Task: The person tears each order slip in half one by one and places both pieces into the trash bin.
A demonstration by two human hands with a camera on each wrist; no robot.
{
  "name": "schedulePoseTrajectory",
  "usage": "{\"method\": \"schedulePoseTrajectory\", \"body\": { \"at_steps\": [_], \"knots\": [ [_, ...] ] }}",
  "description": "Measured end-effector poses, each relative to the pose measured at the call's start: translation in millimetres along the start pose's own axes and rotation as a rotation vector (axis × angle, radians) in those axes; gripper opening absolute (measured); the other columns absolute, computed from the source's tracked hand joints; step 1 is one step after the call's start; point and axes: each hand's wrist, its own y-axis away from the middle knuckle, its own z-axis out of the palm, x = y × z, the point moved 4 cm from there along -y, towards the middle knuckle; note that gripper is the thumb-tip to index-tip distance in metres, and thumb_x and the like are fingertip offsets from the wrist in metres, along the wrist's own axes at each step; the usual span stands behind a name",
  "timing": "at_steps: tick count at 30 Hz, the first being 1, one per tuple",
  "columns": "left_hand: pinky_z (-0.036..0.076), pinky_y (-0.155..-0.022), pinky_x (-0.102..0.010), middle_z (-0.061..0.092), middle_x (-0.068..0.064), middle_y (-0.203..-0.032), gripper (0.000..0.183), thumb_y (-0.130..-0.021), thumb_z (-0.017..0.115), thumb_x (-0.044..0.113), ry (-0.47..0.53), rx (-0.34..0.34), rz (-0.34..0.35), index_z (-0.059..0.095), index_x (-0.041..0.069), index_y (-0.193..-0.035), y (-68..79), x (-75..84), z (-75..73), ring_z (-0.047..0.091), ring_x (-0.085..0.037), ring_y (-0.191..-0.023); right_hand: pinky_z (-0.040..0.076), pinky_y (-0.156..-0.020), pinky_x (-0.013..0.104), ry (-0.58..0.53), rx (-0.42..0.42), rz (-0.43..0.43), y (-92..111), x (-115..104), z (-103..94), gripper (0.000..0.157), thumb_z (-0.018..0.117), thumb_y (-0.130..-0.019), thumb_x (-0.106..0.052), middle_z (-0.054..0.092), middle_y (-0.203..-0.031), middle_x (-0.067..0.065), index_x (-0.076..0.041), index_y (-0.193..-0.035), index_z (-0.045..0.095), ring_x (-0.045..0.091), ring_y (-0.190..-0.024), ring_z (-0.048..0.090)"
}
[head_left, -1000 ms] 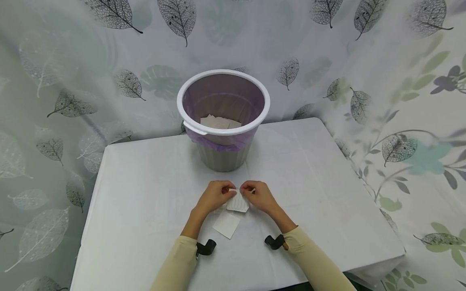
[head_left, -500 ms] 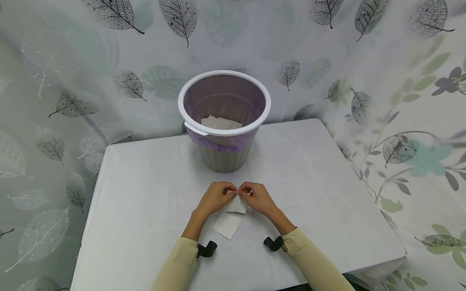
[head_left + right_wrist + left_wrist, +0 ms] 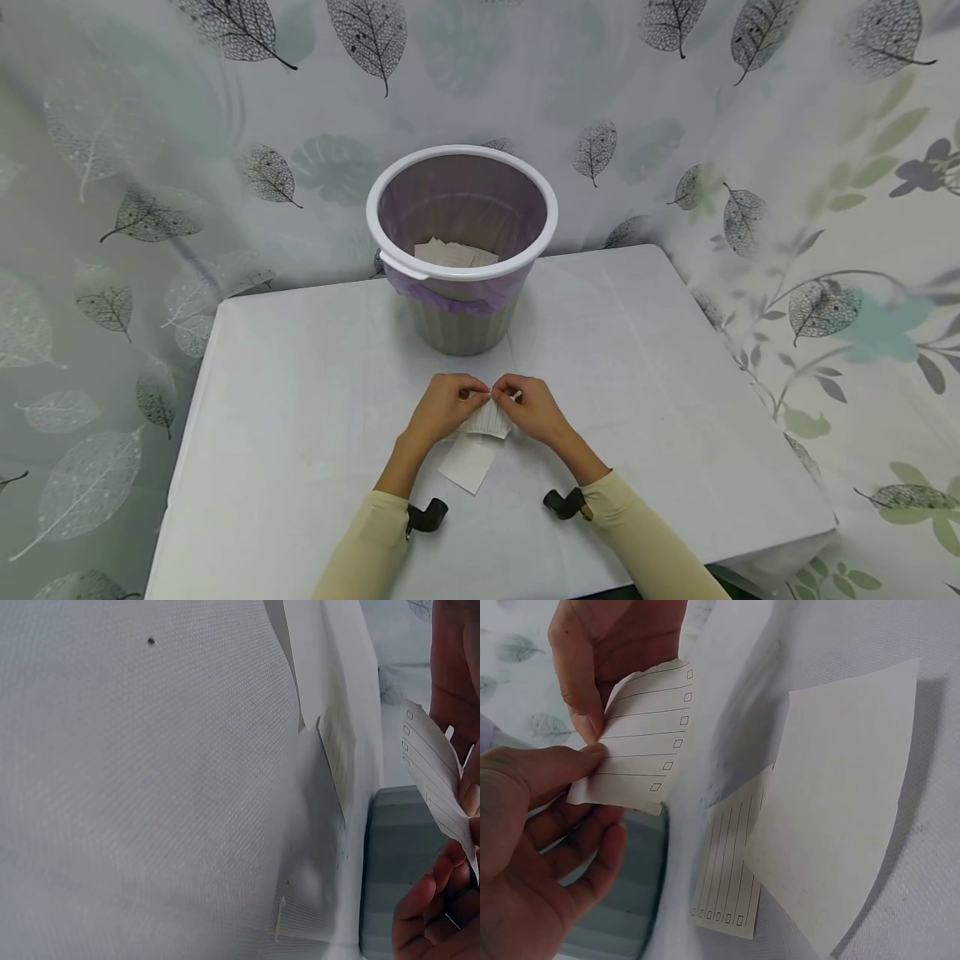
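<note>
My left hand and right hand meet over the table, pinching the top edge of a ruled piece of paper between thumbs and fingers. In the left wrist view this paper shows printed lines, a row of small checkboxes and rough, torn-looking edges. Just below it on the table lies a blank-faced piece of paper. The left wrist view shows this blank piece partly covering a smaller ruled piece. From the right wrist, the held paper appears bent and nearly edge-on.
Beyond my hands stands a grey trash bin with a white rim and a purple liner. Several paper pieces lie inside it. A white cloth covers the table; leaf-patterned curtains hang behind and at both sides.
Over the first half second my hands drew closer together along the paper's top edge. Since then they have barely moved. The bin and the papers on the table look the same.
</note>
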Motion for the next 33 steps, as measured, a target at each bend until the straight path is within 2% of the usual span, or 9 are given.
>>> {"method": "schedulePoseTrajectory", "body": {
  "at_steps": [11,19,33],
  "knots": [
    [0.059,-0.075,-0.035,0.077,-0.003,-0.09,0.007,-0.094,0.079,0.009,-0.013,0.026,0.037,0.082,0.004,-0.097,1.1,-1.4,-1.8,0.072,-0.018,-0.081,0.055,-0.069,0.033,-0.045,-0.004,0.018,-1.6,1.5,3.0,0.01,0.067,-0.099,-0.005,0.069,-0.086,-0.006,-0.008,-0.095,0.075,0.013,-0.078,0.062],
    [0.058,-0.075,-0.033,0.077,-0.001,-0.091,0.006,-0.093,0.08,0.01,-0.022,0.031,0.023,0.082,0.005,-0.097,2.0,-2.9,-1.7,0.071,-0.015,-0.082,0.055,-0.071,0.034,-0.057,-0.009,0.03,-2.5,-0.3,3.7,0.009,0.067,-0.099,-0.006,0.07,-0.087,-0.005,-0.008,-0.096,0.076,0.014,-0.079,0.062],
    [0.058,-0.074,-0.035,0.076,0.001,-0.089,0.004,-0.092,0.081,0.008,-0.043,0.057,0.038,0.083,0.006,-0.096,3.6,-2.4,-4.8,0.07,-0.014,-0.08,0.054,-0.07,0.032,-0.086,-0.001,0.012,-4.2,-6.7,4.9,0.009,0.067,-0.098,-0.003,0.069,-0.085,-0.002,-0.005,-0.095,0.075,0.016,-0.077,0.06]
  ]
}}
